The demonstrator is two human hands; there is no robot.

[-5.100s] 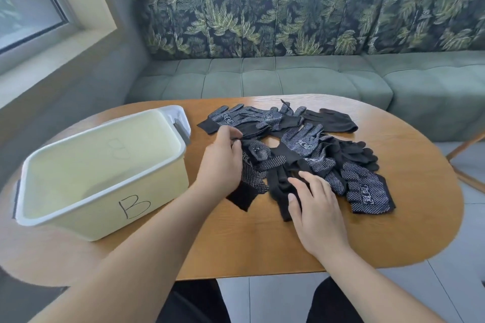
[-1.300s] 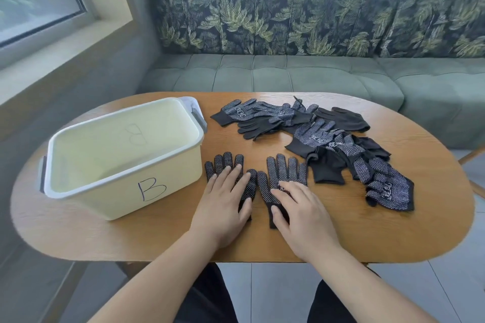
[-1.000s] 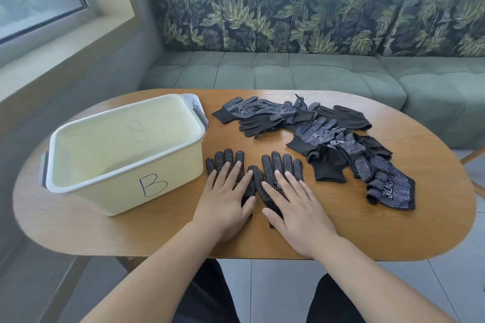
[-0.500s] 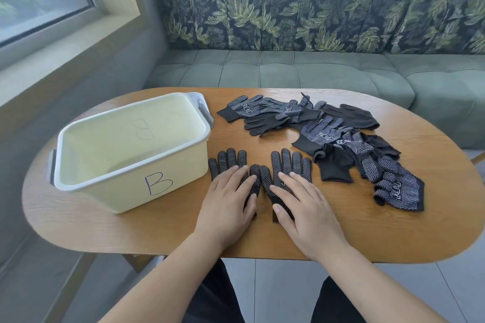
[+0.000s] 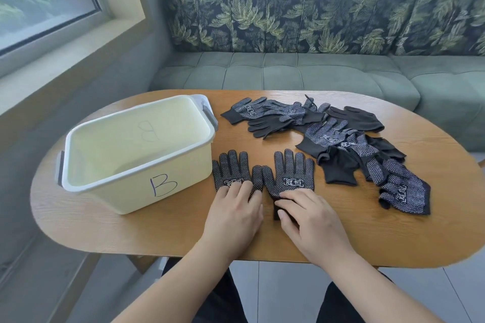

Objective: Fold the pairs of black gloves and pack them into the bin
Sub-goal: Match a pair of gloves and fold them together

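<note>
Two black dotted gloves lie flat side by side on the wooden table, fingers pointing away from me: the left glove and the right glove. My left hand rests on the cuff end of the left glove, fingers curled at the tips. My right hand lies on the cuff end of the right glove, fingers bent over it. A pale yellow bin marked "B" stands to the left with nothing in it. A loose pile of black gloves lies at the back right.
A green sofa with leaf-print cushions runs behind the table. A window sill is at the left. Bare table shows in front of the bin and at the right front.
Both hands have slid back toward me along the two flat gloves, from the palms to the cuffs, baring the printed logos. My fingers have bent.
</note>
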